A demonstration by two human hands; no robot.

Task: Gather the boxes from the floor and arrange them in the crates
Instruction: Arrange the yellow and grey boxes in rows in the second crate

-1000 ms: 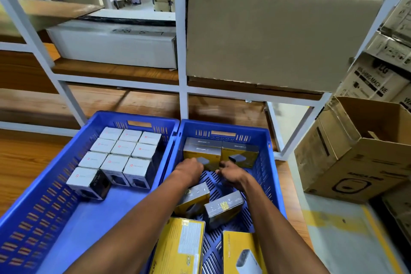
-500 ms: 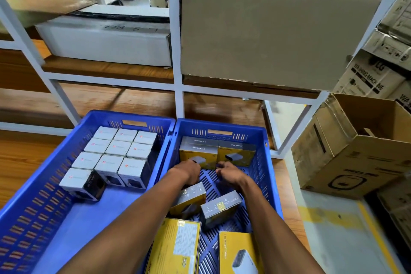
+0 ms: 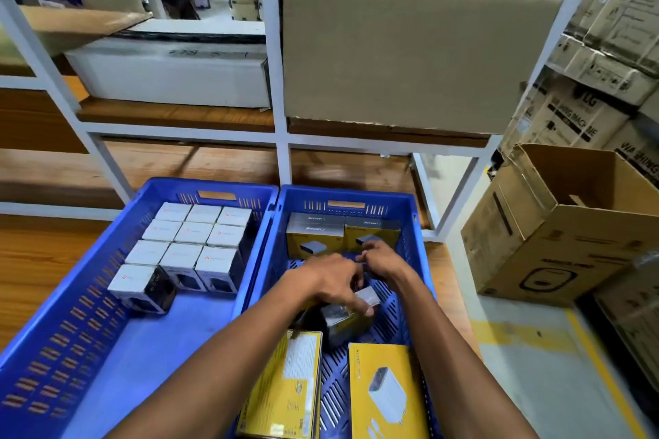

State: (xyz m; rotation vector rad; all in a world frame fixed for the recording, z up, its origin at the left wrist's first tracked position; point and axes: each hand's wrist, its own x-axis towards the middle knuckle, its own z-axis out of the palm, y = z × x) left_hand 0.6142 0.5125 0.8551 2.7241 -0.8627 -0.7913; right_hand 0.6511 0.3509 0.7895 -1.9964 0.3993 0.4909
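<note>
ten white boxes (image 3: 185,253) fill my left crate (image 3: 89,314). in the right crate (image 3: 410,224), my left hand (image 3: 331,281) pinches a grey box (image 3: 344,322). my right hand's (image 3: 383,260) grip i cannot tell.

two bare forearms reach in from the bottom edge, both uncovered for as far as they show; no sleeve edge shows anywhere along them. the wrists are bare as well, and the fingers show nothing on them. the left hand (image 3: 333,283) shows its back and knuckles, with short, plain nails at the fingertips. the right hand (image 3: 383,258) is partly hidden behind the left one, so only its back and a few knuckles are visible.
</note>
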